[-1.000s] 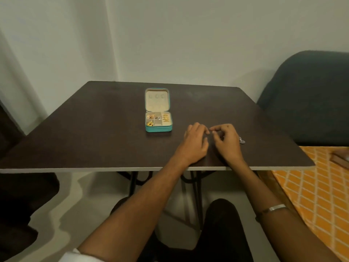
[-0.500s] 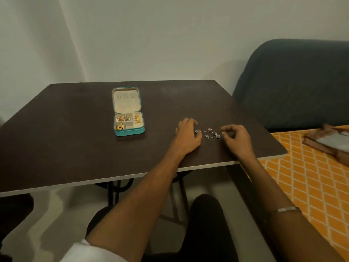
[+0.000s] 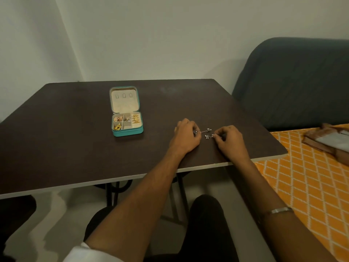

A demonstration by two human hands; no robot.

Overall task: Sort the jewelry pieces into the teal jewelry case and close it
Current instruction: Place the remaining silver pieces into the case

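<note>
A dark brown table [image 3: 75,144] stands against a pale wall, with a grey-blue sofa [image 3: 294,82] to its right.

Left hand [image 3: 186,137]: rests knuckles-up on the tabletop near the front edge, fingers curled. Its fingertips pinch one end of a silver drop earring [image 3: 204,130], whose beaded end lies on the table pointing toward the other hand.

Right hand [image 3: 229,139]: rests on the table just beside the left, fingers curled. Thumb and forefinger pinch the stem of a second silver earring [image 3: 208,136]; its cluster of pale beads lies on the surface. The two earrings lie between the hands, close together; contact between them cannot be confirmed.

A metal bangle [image 3: 281,210] sits on the right forearm.

The teal jewelry case [image 3: 127,111] stands well to the left of the hands, farther back on the table. Lid open, laid back flat, cream lining exposed. Several tray compartments hold gold pieces [image 3: 135,118].

An orange patterned cloth [image 3: 302,186] covers the surface to the right of the table, with a folded brown item [image 3: 328,140] on it.
</note>
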